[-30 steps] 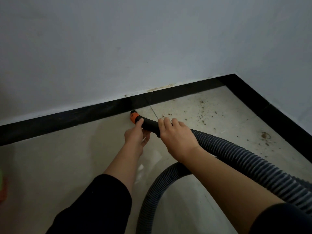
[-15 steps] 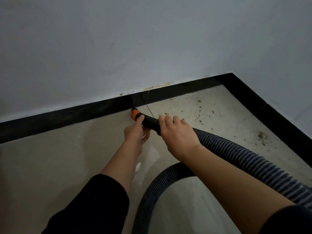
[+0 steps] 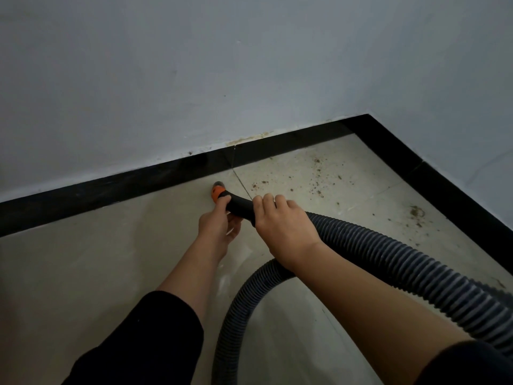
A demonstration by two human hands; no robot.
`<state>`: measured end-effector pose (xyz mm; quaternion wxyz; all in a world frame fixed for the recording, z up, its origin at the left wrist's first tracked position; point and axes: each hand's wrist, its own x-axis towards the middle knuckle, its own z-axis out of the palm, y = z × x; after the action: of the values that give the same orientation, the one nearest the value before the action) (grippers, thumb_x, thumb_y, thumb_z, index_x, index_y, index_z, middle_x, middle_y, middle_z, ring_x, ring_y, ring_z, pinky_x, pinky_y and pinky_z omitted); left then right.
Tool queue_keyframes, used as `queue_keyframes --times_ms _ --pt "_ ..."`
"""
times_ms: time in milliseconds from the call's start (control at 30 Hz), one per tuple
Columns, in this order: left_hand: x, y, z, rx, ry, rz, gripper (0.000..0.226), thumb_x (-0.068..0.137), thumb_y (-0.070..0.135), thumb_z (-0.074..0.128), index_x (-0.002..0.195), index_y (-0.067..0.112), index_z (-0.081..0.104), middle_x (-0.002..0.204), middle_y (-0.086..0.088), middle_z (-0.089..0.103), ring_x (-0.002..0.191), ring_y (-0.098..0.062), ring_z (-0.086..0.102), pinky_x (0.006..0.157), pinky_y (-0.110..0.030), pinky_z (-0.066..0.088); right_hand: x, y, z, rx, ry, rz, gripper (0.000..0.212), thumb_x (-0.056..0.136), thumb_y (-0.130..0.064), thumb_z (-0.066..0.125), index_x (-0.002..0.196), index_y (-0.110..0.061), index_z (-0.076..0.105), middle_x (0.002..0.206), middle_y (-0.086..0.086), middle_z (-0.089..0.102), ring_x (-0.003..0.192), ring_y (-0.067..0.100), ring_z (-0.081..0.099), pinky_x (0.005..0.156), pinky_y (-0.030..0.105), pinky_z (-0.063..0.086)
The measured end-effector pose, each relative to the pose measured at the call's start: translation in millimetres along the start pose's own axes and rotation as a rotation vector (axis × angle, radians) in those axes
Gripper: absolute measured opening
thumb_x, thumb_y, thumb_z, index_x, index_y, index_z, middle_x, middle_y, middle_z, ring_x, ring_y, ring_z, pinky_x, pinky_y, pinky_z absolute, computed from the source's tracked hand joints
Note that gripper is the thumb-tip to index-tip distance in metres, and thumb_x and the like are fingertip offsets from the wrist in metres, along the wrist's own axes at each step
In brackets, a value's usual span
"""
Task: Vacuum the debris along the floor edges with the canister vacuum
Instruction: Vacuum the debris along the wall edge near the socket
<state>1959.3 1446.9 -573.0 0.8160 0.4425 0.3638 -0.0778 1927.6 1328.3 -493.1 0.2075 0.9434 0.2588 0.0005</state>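
Over on the left, the black baseboard (image 3: 111, 190) ran along the bottom of the white wall (image 3: 194, 79), with pale floor tile (image 3: 83, 273) below it. The left arm in a black sleeve (image 3: 144, 337) reached forward, and the left hand (image 3: 219, 223) was wrapped around the front end of the vacuum's black tube (image 3: 240, 208), thumb up over the top of it, right behind the orange nozzle tip (image 3: 218, 191). That tip was down at the floor just beside the baseboard; couldn't tell if it was actually touching the tile. A grout line (image 3: 241, 184) ran just to its right.

Next along, the right hand (image 3: 283, 229) was clamped over the back of the same tube, fingers curled across the top, right where the ribbed grey hose (image 3: 388, 262) started. The hose went off to the lower right, and another stretch of it looped across the floor under the right forearm.

Further right, brown debris (image 3: 316, 184) was scattered over the tile towards the corner, none of it touching the nozzle. A bigger clump (image 3: 416, 212) sat near the right-hand baseboard.
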Motion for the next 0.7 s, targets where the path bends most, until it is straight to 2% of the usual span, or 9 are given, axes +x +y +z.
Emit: queue_keyframes --times_ms 133,500,700 --pt "-3 -1 -5 0.046 -0.040 -0.031 0.030 0.095 0.031 0.060 0.112 0.006 0.060 0.101 -0.013 0.070 0.092 -0.021 0.068 0.067 -0.028 0.051 -7 1 -3 -0.022 0.007 -0.012 0.042 0.092 -0.008 0.052 0.130 0.003 0.037 0.114 0.016 0.051 0.100 0.028 0.053 0.084 0.035 0.046" --pt "-14 6 -11 0.170 -0.156 -0.095 0.028 0.097 0.031 0.057 0.112 0.008 0.059 0.101 -0.010 0.071 0.084 -0.016 0.068 0.067 -0.026 0.049 -20 3 -9 -0.055 0.008 -0.013 0.038 0.094 -0.008 0.050 0.128 0.002 0.038 0.114 0.016 0.052 0.100 0.028 0.053 0.082 0.035 0.045" --pt "-16 5 -3 0.148 -0.138 -0.088 0.026 0.097 0.030 0.057 0.112 0.009 0.059 0.101 -0.009 0.070 0.086 -0.015 0.067 0.064 -0.026 0.049 -18 8 -7 -0.055 -0.008 0.002 0.037 0.094 -0.010 0.051 0.127 0.001 0.039 0.113 0.015 0.052 0.099 0.027 0.053 0.082 0.035 0.045"
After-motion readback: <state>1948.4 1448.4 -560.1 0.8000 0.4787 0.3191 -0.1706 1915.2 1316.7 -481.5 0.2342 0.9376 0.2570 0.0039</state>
